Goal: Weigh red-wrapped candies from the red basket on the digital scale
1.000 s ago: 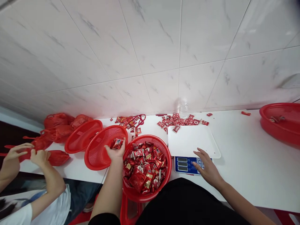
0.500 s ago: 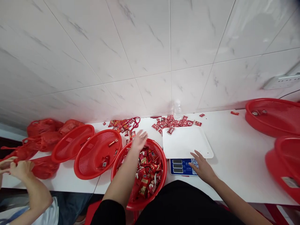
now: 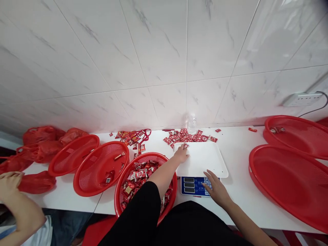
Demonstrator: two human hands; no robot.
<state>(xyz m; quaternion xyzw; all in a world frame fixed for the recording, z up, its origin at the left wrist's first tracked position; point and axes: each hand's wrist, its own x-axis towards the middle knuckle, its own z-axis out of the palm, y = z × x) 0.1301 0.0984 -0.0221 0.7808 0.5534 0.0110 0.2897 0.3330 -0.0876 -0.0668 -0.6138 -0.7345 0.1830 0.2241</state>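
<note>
Red bags (image 3: 39,135) are seen filled; many packets (image 3: 139,173) are left in the round basket (image 3: 146,154). The left hand (image 3: 181,155) is placed beside a small packet (image 3: 186,146) at the white tray (image 3: 202,160); whether its grip is closed cannot be told. The right hand (image 3: 216,192) is spread by the scale (image 3: 197,186). Packet lettering cannot be read.

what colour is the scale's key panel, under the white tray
Blue, with pale keys; it shows best in the head view.

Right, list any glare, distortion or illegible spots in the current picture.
Head view: pale glare on the upper-right wall tiles; head view: wide-angle stretching of the lower right basket; head view: scale displays look dark, no digits legible.
</note>
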